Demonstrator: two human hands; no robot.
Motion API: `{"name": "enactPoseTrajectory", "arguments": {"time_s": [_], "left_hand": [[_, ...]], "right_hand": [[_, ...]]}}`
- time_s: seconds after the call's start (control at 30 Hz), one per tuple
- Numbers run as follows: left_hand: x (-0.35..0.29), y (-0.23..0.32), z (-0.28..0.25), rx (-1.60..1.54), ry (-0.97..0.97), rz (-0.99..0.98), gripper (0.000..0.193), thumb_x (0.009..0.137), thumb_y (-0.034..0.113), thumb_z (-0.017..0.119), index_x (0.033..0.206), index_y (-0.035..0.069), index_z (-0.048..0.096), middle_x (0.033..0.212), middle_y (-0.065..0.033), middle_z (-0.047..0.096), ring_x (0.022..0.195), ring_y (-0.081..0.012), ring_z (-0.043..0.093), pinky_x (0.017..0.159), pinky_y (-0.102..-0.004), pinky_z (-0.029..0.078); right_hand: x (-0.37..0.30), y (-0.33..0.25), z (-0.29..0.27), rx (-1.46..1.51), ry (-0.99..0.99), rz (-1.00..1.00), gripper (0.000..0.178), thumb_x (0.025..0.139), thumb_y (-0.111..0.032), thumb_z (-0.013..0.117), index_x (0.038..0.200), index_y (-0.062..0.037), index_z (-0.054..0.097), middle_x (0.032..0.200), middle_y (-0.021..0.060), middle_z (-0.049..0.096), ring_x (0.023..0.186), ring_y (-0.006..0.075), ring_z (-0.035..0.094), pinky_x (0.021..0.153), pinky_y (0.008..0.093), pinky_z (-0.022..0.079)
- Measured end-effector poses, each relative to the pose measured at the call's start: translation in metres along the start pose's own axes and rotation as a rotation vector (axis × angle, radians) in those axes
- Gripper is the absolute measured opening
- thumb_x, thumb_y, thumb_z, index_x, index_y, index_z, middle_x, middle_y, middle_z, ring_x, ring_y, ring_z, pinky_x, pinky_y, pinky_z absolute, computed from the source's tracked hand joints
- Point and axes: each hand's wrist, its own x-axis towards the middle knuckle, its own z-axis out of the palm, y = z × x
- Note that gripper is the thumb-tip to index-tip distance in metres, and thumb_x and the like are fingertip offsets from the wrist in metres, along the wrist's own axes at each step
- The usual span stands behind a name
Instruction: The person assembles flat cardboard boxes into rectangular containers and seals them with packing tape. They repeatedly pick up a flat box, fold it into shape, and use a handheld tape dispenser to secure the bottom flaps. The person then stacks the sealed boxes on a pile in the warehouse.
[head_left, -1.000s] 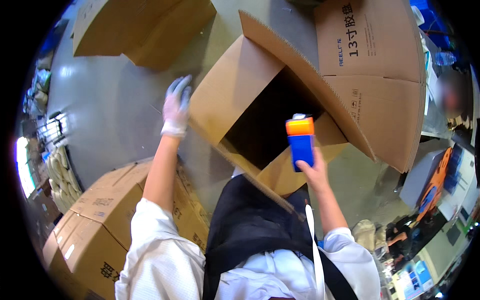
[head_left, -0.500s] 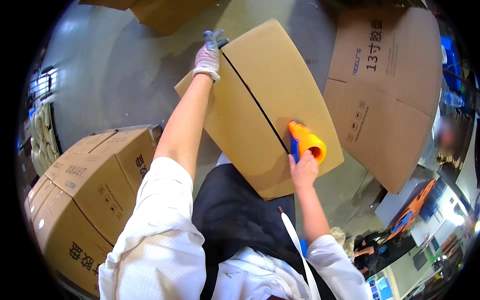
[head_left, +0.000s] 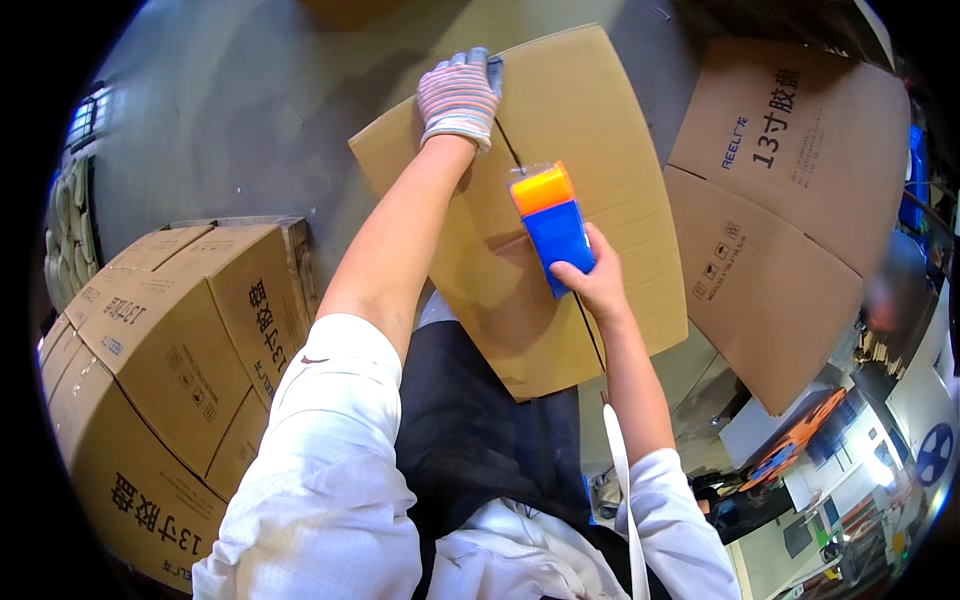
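Note:
A brown cardboard box stands in front of me, its two top flaps meeting along a dark, slightly gapped seam. My left hand, in a striped glove with grey fingertips, lies flat across the box's far edge beside the seam. Its fingers are stretched out past the edge. In my bare right hand is a blue and orange tape dispenser, gripped by its blue body. The dispenser is over the middle of the seam, its orange head toward the far edge, with a bit of clear tape showing there.
Printed cartons are stacked on the left. A large flattened-looking cardboard piece stands to the right of the box. Grey floor extends beyond. A cluttered work area lies at the lower right.
My right hand has carried the tape dispenser left and away from me, from the seam's near part to its middle, turning it. My left hand has shifted right and its fingers now lie flatter.

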Motion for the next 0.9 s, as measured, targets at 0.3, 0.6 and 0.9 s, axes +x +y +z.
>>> {"name": "enactPoseTrajectory", "arguments": {"time_s": [0.3, 0.6, 0.9], "left_hand": [[-0.065, -0.025, -0.044, -1.201, -0.609, -0.305, 0.038, 0.091, 0.041, 0.060, 0.110, 0.008, 0.066, 0.090, -0.0045, 0.066, 0.078, -0.0143, 0.062, 0.068, -0.0267, 0.051], [-0.061, -0.015, -0.057, -1.047, -1.004, -0.262, 0.028, 0.084, 0.032, 0.070, 0.092, 0.005, 0.073, 0.074, -0.0026, 0.067, 0.065, -0.0125, 0.061, 0.059, -0.0295, 0.051], [0.109, -0.106, -0.033, -0.475, -0.358, -0.085, 0.019, 0.087, 0.019, 0.064, 0.095, 0.004, 0.073, 0.078, -0.0024, 0.069, 0.067, -0.0110, 0.059, 0.066, -0.0250, 0.048]], "right_hand": [[-0.006, 0.004, 0.008, 0.040, -0.044, -0.012, 0.054, 0.065, -0.030, 0.083, 0.105, -0.0062, 0.057, 0.088, 0.0002, 0.061, 0.082, 0.0093, 0.056, 0.076, 0.0261, 0.047], [-0.001, -0.026, 0.017, -0.018, -0.039, 0.047, 0.053, 0.068, -0.029, 0.082, 0.107, -0.0049, 0.057, 0.092, 0.0023, 0.062, 0.084, 0.0108, 0.058, 0.077, 0.0276, 0.048], [0.011, -0.052, 0.037, -0.084, 0.023, 0.115, 0.048, 0.070, -0.028, 0.080, 0.105, -0.0038, 0.058, 0.092, 0.0043, 0.063, 0.084, 0.0115, 0.059, 0.076, 0.0279, 0.050]]}}
